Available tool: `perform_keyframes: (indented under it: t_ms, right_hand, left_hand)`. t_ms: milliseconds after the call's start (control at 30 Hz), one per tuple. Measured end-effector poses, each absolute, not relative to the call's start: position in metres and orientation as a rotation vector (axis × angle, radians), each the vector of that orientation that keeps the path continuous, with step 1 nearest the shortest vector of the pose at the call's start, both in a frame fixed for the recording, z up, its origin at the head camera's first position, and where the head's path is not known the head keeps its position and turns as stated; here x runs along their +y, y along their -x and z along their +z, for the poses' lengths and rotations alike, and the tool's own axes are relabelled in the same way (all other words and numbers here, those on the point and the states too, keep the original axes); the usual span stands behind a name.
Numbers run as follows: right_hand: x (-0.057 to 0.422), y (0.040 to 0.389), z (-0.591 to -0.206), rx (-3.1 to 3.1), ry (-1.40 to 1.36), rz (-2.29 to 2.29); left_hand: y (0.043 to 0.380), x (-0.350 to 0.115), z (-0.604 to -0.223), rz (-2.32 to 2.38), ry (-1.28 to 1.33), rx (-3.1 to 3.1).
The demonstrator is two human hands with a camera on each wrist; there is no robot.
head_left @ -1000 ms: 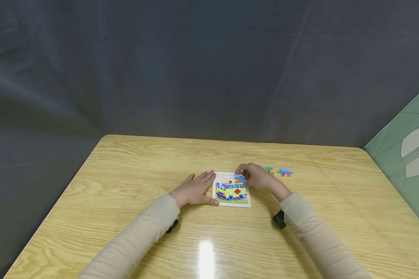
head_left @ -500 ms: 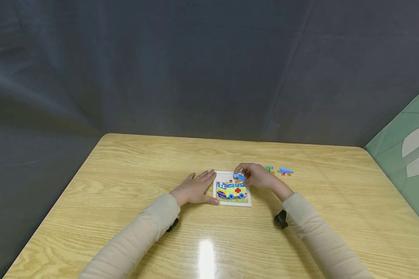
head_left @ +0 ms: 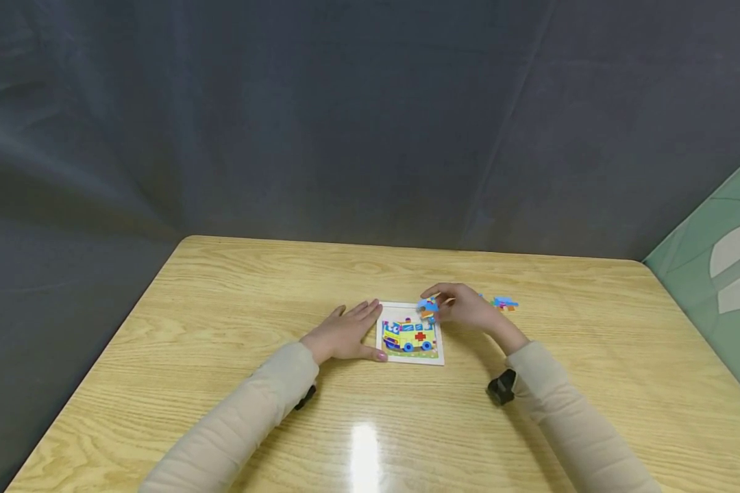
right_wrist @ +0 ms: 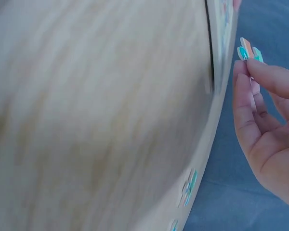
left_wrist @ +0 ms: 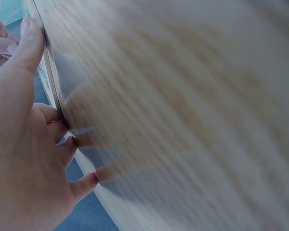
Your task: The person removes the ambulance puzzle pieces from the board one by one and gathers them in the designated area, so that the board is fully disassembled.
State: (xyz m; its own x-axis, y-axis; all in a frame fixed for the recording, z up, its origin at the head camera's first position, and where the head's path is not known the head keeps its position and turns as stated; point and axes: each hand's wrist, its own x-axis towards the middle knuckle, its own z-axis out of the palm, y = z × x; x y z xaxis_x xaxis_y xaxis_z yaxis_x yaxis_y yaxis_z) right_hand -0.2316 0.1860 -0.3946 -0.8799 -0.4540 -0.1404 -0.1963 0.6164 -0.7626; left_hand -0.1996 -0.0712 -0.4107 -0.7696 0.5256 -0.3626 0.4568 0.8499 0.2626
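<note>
A square puzzle board with a white frame lies on the table, showing a yellow ambulance with a red cross. Its top strip is bare white. My left hand rests with spread, straight fingers along the board's left edge, thumb at the lower left corner. Over the upper right corner, my right hand pinches a blue and orange puzzle piece between thumb and fingertips. In the right wrist view that puzzle piece is raised off the board.
Beyond the right hand lies a loose puzzle piece, and another is mostly hidden behind that hand. The wooden table ends at a dark curtain. A green and white panel stands at the right.
My right hand has lifted the puzzle piece away from the board's upper right area, shifting slightly right and turning it. My left hand has stayed in place.
</note>
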Motion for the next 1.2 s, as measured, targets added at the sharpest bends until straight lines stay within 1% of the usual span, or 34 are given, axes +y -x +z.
perform_keyframes:
  t_ms: [333, 667, 900, 1200]
  right_hand:
    - [0.211, 0.228, -0.381, 2.533, 0.355, -1.246]
    - [0.249, 0.228, -0.371, 2.570, 0.236, -1.314]
    - [0.274, 0.231, -0.376, 2.629, 0.195, -1.298]
    - [0.307, 0.233, -0.389, 2.525, -0.035, -1.421]
  left_hand:
    - [0.199, -0.072, -0.410, 0.211, -0.738, 2.595]
    - [0.198, -0.071, -0.409, 0.211, -0.737, 2.597]
    - [0.198, -0.072, -0.409, 0.224, -0.738, 2.596]
    - [0.197, -0.072, -0.408, 0.226, -0.738, 2.597]
